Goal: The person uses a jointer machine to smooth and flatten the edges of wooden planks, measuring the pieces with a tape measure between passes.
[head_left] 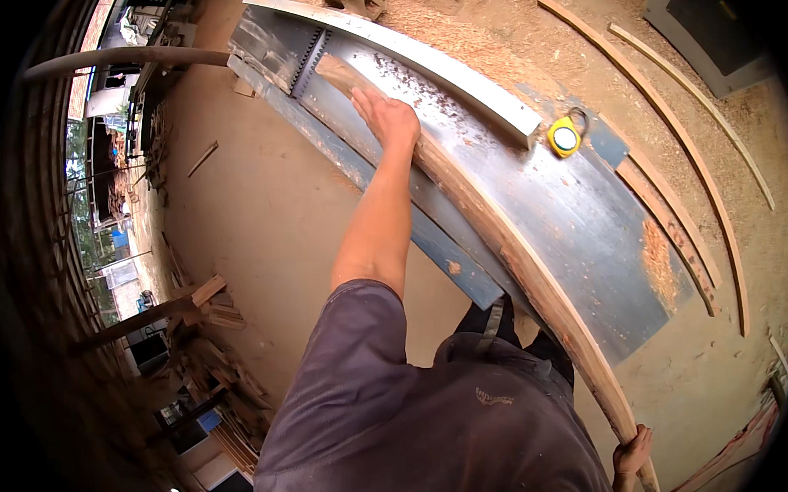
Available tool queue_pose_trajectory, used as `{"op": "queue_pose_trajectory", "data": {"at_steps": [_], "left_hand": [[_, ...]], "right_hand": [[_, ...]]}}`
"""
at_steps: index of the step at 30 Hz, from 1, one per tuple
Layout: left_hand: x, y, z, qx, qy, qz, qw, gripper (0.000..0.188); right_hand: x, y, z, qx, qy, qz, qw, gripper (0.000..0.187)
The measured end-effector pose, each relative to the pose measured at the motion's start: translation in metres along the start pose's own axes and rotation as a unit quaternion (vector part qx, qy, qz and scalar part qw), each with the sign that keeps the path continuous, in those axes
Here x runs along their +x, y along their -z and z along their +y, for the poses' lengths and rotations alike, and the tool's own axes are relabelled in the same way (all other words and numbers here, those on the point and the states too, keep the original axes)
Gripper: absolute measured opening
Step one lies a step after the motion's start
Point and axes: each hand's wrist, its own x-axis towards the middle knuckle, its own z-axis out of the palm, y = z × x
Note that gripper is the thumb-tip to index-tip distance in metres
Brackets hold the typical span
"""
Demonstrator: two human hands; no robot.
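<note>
A long wooden board [509, 238] lies lengthwise on the grey metal bed [577, 272] of a planing machine, its near end reaching past the bed beside my body. My left hand [387, 118] presses down on the board toward its far end, fingers stretched out along the wood. Just beyond that end runs a toothed slot [309, 65] across the bed. At the lower right, my right hand [634, 452] is wrapped round the board near its rear end. A straight silver fence [437, 61] stands along the bed, to the right of the board, with dark shavings beside it.
A yellow tape measure [564, 137] sits on the machine past the fence's near end. Narrow wooden strips [681, 127] lie to the right, among sawdust [482, 43]. A grey cabinet-like box [715, 36] stands at the upper right. Stacked offcuts [214, 344] fill the lower left.
</note>
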Motion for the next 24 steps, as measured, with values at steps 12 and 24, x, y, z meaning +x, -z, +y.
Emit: {"op": "queue_pose_trajectory", "data": {"at_steps": [12,24], "left_hand": [[0.116,-0.01,-0.025,0.055,-0.026,-0.009,0.998,0.056],[0.162,-0.015,-0.047,0.034,-0.025,0.006,0.999,0.057]], "right_hand": [[0.051,-0.009,-0.087,-0.009,0.045,0.054,0.997,0.045],[0.077,-0.003,-0.14,0.002,-0.012,-0.028,1.0,0.044]]}}
